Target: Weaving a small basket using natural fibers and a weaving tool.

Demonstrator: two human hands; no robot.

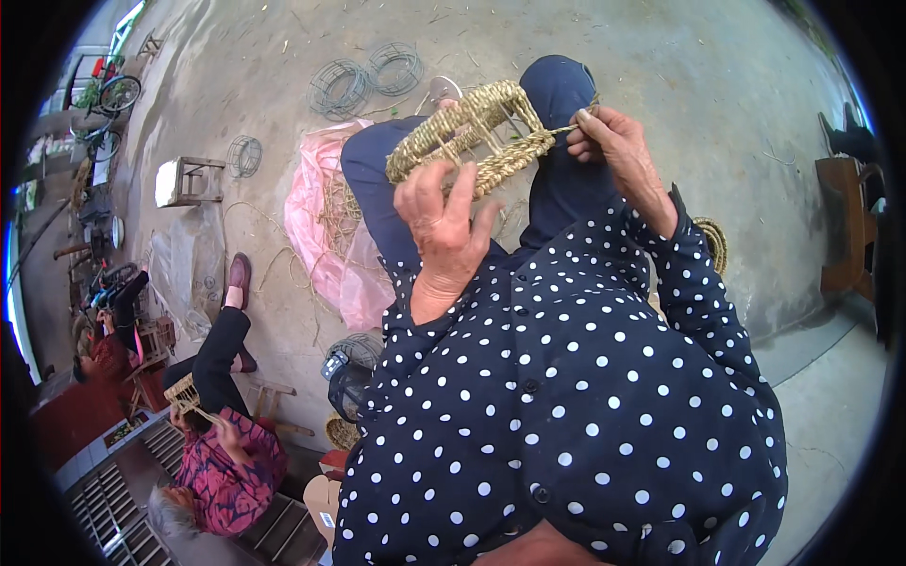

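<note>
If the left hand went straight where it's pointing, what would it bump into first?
Probably the basket: the left hand points at its woven side and may already touch it; depth is unclear.

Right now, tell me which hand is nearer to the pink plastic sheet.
Left. The left hand is at the woven straw frame, to the right of the pink plastic sheet; the right hand is farther right, beyond the frame, pinching a straw strand.
</note>
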